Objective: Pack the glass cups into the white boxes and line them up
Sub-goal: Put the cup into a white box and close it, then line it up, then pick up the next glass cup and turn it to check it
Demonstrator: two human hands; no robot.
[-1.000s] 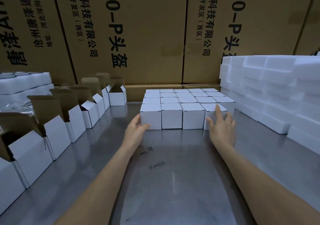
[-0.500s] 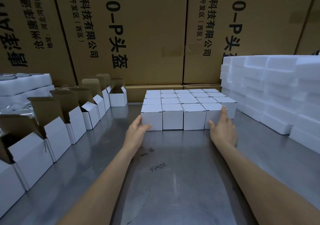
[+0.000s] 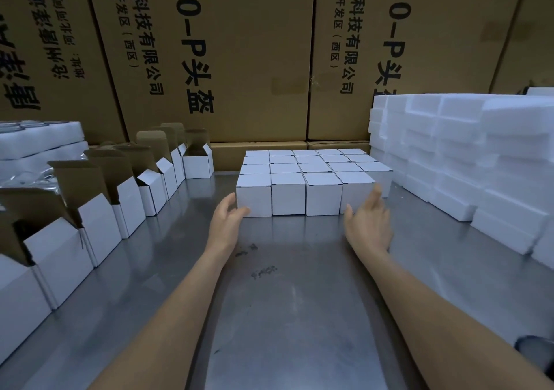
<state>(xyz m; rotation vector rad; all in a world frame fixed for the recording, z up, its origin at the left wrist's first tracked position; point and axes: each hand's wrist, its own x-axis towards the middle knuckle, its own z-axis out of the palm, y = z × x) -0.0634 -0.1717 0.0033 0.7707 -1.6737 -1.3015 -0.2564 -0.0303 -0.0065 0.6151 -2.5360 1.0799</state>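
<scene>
A block of closed white boxes (image 3: 305, 179) stands in straight rows at the far middle of the metal table (image 3: 284, 314). My left hand (image 3: 226, 224) is open just in front of the front-left box, its thumb near that box's lower corner. My right hand (image 3: 370, 223) is open with straight fingers beside the front-right box, palm turned inward. Neither hand holds anything. A row of open white boxes (image 3: 99, 209) with brown flaps raised runs along the left side. No glass cup is plainly visible.
White foam blocks (image 3: 467, 161) are stacked on the right. More white foam and clear plastic wrap (image 3: 33, 146) lie at the far left. Large brown cartons (image 3: 239, 53) form a wall behind the table.
Both hands have drawn back a little from the front row of closed boxes. The right hand has turned palm inward and no longer rests on the front-right box.
</scene>
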